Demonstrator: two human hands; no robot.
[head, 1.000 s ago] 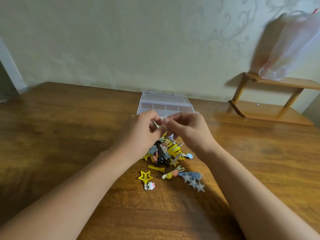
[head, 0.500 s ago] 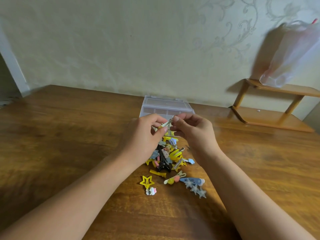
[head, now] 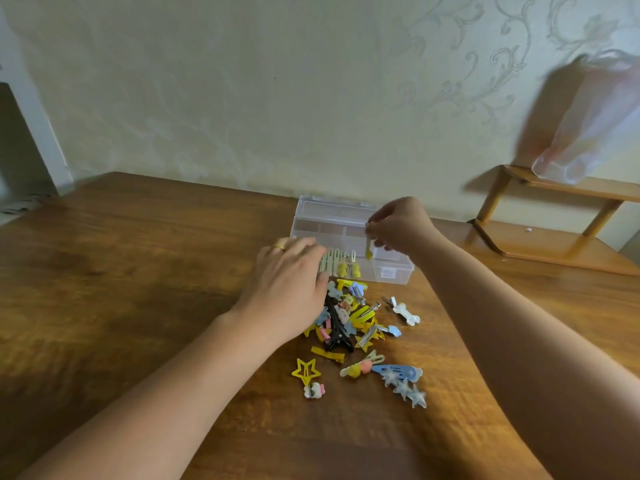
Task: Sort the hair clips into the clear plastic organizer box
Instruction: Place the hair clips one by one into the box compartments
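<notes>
The clear plastic organizer box (head: 393, 271) stands open at the far middle of the wooden table, with several pale green and yellow clips in its front compartment. My right hand (head: 400, 225) hovers above the box and pinches a small yellow hair clip (head: 368, 244) that hangs down. My left hand (head: 289, 289), wearing a gold ring, lies palm down with relaxed fingers at the box's front left corner, over the left side of the pile of hair clips (head: 349, 318). A yellow star clip (head: 306, 371) and a blue star clip (head: 401, 375) lie nearer to me.
A wooden shelf rack (head: 540, 237) stands at the table's back right, with a translucent plastic bag (head: 595, 123) on its top board. The wall runs close behind the box. A white bone-shaped clip (head: 406, 312) lies right of the pile.
My hands have parted. The right hand lifted the yellow clip away over the box. The left hand let go and dropped flat onto the pile's left side.
</notes>
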